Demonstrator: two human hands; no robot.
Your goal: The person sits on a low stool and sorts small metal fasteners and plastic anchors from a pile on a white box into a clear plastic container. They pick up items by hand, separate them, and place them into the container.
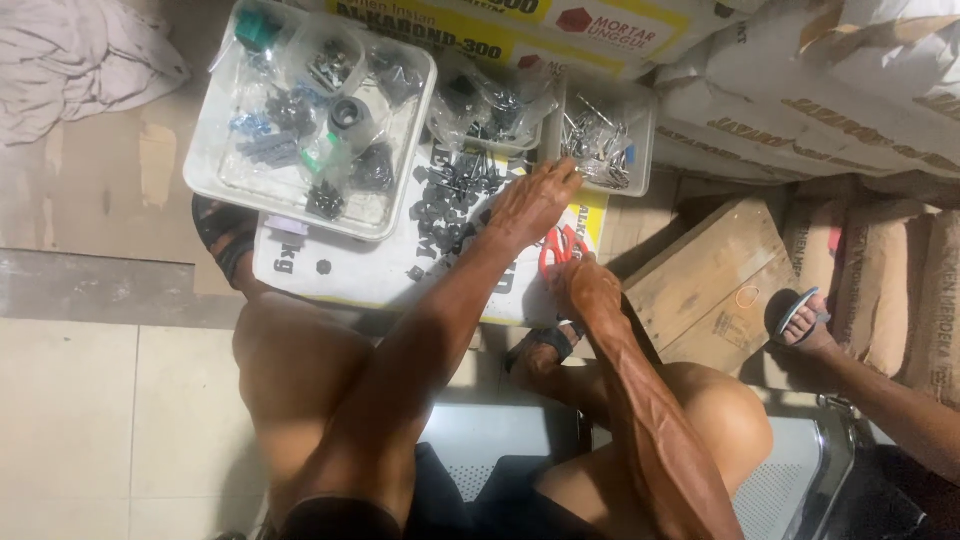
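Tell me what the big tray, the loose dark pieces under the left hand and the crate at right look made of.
Tray: clear, glossy plastic; the floor shows through. Loose pieces by the left hand: dark, probably metal hardware, too small to confirm. Crate: bare, unpainted wood with visible grain.

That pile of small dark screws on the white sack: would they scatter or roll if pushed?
Likely yes: the dark screws lie loose and unbagged on the flat white sack. One stray piece sits apart. Each looks small, probably light.

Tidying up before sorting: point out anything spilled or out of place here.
A heap of dark screws lies loose on the white sack, outside the clear trays; the left hand rests on it. Red-handled scissors lie at the sack's edge, by the right hand.
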